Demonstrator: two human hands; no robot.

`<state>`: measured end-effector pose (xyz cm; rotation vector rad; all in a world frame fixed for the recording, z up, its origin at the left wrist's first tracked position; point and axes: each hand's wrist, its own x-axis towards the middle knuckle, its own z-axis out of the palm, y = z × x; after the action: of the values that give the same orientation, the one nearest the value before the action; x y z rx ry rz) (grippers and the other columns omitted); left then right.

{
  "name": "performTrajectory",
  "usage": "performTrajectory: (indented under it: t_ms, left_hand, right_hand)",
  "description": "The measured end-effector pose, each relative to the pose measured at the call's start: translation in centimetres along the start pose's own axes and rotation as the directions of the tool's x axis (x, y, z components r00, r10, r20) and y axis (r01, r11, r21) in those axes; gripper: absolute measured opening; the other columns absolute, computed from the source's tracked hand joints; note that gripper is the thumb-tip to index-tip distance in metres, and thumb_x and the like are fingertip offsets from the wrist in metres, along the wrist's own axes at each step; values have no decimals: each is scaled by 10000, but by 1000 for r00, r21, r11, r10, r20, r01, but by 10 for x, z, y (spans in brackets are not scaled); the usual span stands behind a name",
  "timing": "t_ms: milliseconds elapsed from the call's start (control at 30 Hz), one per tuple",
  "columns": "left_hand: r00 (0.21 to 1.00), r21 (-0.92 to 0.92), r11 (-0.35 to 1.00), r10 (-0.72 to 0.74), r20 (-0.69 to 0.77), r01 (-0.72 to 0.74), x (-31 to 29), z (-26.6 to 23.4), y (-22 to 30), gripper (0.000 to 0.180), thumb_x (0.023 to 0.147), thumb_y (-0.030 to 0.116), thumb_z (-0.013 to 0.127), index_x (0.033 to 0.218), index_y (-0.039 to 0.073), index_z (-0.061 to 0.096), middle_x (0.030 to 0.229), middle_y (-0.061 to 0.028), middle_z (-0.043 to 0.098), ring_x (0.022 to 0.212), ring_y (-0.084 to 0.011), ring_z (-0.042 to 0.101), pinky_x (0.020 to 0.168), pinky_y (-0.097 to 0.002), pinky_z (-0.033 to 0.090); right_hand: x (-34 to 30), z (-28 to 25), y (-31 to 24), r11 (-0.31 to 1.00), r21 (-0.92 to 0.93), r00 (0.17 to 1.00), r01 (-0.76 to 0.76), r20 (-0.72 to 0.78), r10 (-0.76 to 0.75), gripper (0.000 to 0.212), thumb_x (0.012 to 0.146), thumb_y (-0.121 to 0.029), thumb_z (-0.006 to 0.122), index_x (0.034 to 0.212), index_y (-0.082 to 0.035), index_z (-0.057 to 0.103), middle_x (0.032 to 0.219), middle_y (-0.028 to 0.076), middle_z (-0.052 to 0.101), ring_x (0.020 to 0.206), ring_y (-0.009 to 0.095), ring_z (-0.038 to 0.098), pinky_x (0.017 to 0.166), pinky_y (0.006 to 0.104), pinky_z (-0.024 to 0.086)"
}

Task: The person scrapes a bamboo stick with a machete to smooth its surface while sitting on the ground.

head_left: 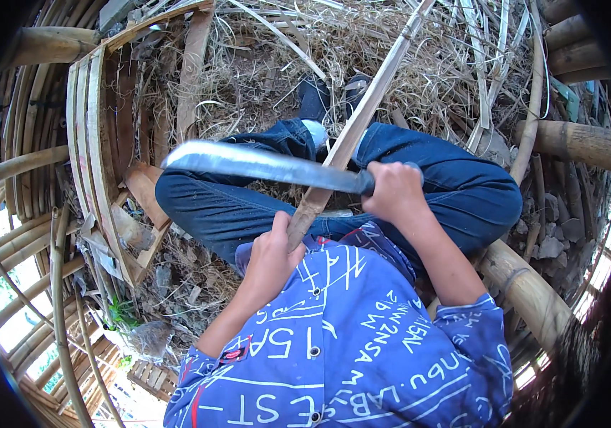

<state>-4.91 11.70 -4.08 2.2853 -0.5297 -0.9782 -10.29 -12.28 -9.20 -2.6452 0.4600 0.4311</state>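
In my left hand (271, 251) is the near end of a long split bamboo strip (359, 118), fingers wrapped round it close to my belly. The strip slants up and away to the right, between my bent knees. My right hand (395, 191) is closed on the dark handle of a machete (248, 162). Its broad blade points left, lying across the strip above my left hand and over my left thigh. The blade is slightly blurred towards its tip. Whether its edge touches the strip, I cannot tell.
Curly shavings (248, 85) and loose thin strips cover the ground ahead. A wooden crate (98, 157) stands at the left. Thick bamboo poles (576, 143) lie at the right, with rubble (551, 246) beside them. A bamboo-pole wall (27, 164) closes the left side.
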Motion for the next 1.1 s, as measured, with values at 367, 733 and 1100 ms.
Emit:
performTrajectory:
  t_ms: [367,733,1100]
  left_hand:
    - [997,-4,1000,-23,76,23,-14,0,2,381,789,35,696,1056,1,425,831,-285,624,840,-479,607,685,-516,458]
    - [995,47,999,3,105,-8,-17,0,-2,379,786,50,705,1054,5,440,844,-275,630,847,-467,617,685,-524,455]
    - [999,32,999,-37,-18,38,5,-1,-1,329,780,56,673,1025,5,460,805,-276,630,798,-464,624,659,-507,472]
  right_hand:
    - [68,-13,76,946,-66,943,-316,-128,306,274,731,-301,686,859,-59,708,881,205,703,862,365,693,806,455,550]
    - [94,-54,137,856,-17,844,-516,-182,505,284,734,-200,622,927,-4,694,944,238,691,931,385,673,839,464,534]
    - [-16,-3,-18,977,210,996,-38,87,20,226,638,-217,707,792,-56,674,714,199,670,725,371,685,705,473,550]
